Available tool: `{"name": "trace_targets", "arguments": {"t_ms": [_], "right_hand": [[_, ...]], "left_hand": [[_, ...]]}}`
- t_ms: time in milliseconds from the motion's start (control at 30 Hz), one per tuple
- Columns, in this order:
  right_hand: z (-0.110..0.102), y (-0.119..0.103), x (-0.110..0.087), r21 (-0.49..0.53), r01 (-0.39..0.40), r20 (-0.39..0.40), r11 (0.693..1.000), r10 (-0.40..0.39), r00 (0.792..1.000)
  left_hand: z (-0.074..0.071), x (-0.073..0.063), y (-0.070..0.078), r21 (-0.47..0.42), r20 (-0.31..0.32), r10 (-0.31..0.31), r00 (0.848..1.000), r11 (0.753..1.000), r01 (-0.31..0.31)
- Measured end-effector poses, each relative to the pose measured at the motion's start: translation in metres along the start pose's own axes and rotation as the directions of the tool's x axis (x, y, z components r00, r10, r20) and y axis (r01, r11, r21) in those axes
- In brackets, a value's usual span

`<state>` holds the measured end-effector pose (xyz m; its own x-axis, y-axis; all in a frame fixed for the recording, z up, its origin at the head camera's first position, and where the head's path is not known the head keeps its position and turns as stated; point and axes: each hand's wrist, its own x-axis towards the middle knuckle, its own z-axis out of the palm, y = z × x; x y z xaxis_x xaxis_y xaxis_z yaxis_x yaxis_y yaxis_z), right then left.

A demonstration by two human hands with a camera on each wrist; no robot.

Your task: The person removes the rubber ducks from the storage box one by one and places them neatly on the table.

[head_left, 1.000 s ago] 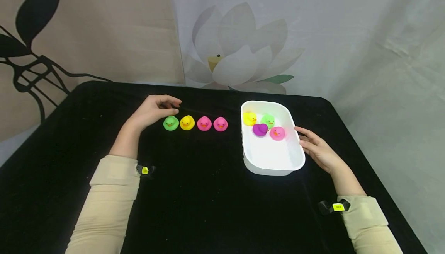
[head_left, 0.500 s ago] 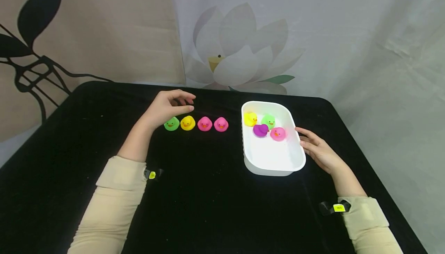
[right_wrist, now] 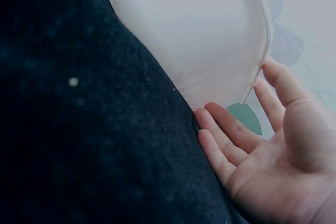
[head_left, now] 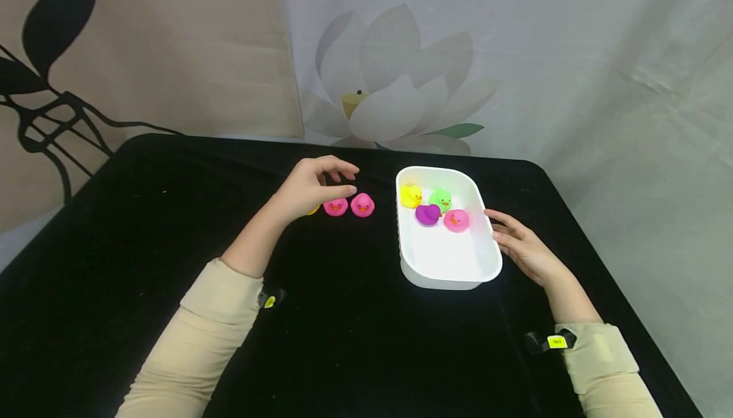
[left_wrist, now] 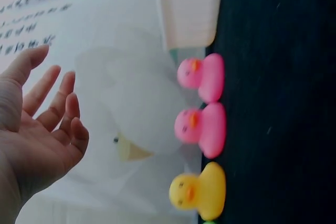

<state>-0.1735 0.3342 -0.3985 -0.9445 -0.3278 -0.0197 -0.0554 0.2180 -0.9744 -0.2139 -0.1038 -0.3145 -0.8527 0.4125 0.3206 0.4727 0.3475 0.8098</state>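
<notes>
My left hand point(head_left: 314, 188) hovers over the row of rubber ducks, fingers loosely bent and holding nothing. Beside its thumb in the head view are a pink duck point(head_left: 335, 207) and, further right, another pink duck point(head_left: 363, 205). That hand mostly hides the yellow duck, which shows fully in the left wrist view as a yellow duck point(left_wrist: 202, 191); only a sliver of the green duck point(left_wrist: 209, 222) appears below it. With relaxed fingertips, my right hand point(head_left: 525, 249) touches the right side of the white plastic tub point(head_left: 449, 259).
Inside the tub, towards its far end, lie a yellow duck point(head_left: 410, 196), a green duck point(head_left: 441, 199), a purple duck point(head_left: 427, 215) and a pink duck point(head_left: 456, 220). Black cloth point(head_left: 355, 341) covers the table, and a printed curtain point(head_left: 395, 74) hangs behind it.
My left hand has moved right along the row, from beside the green duck to the first pink one, covering the green and most of the yellow. The right hand and tub stay put.
</notes>
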Motion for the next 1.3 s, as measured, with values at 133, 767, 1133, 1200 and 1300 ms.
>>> {"name": "trace_targets", "arguments": {"t_ms": [133,767,1133,1200,1300], "right_hand": [[0.0,-0.001,-0.001,-0.002,-0.003,-0.004,1.0,0.003,1.0],[0.001,-0.001,-0.001,-0.016,-0.022,-0.019,1.0,0.021,1.0],[0.002,-0.002,0.0,-0.021,-0.019,-0.021,1.0,0.018,1.0],[0.002,-0.001,0.0,-0.021,-0.019,-0.022,1.0,0.019,1.0],[0.002,-0.001,-0.001,-0.019,-0.024,-0.024,1.0,0.023,0.999]], "left_hand": [[0.018,0.005,0.002,0.027,0.024,0.025,0.999,0.999,-0.026],[0.082,0.048,-0.003,0.094,0.121,-0.146,0.982,0.986,0.135],[0.099,0.066,-0.009,0.145,0.138,-0.2,0.97,0.973,0.18],[0.102,0.07,-0.011,0.159,0.136,-0.208,0.969,0.97,0.186],[0.106,0.076,-0.013,0.184,0.146,-0.223,0.964,0.963,0.195]]}}
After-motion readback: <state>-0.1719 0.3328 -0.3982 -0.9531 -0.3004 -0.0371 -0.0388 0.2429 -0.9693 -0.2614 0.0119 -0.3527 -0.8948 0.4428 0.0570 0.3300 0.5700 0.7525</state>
